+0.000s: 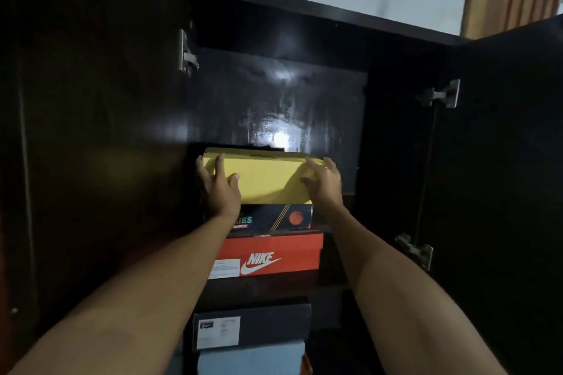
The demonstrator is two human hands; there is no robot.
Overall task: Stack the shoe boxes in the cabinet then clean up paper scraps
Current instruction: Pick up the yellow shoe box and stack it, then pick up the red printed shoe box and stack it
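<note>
Left door [91,131]: dark, swung open, filling the left side of the view; a round mark shows near its top.
Left hinge [187,53]: metal, on the inner edge where the left door meets the cabinet [304,94].
Left hand [217,184]: flat against the left end of the yellow box [268,179]; fingers spread apart, fingertips curling over the box's top-left corner, thumb lying on the front face. It presses rather than pinches.
Yellow box: topmost of the upper stack inside the cabinet, sitting squarely on the dark printed box [274,218], its front face toward the camera.
Dark printed box: directly under the yellow one, bearing partly hidden lettering, gold diagonal stripes and an orange ball picture.
Red Nike box [268,256]: beneath the dark printed box, resting on a shelf, with a white label at its left end.
Black box [249,329]: on the level below the shelf, white label at left.
Pale blue box [253,358]: under the black box, at the bottom edge of the view.
Right hand [323,179]: on the right end of the yellow box; fingers slightly parted, reaching over the top-right corner, thumb on the front face.
Right hinges [441,94]: two metal ones on the open right door [502,161], one high, one lower.
Back panel: glossy, reflecting a bright patch above the yellow box.
</note>
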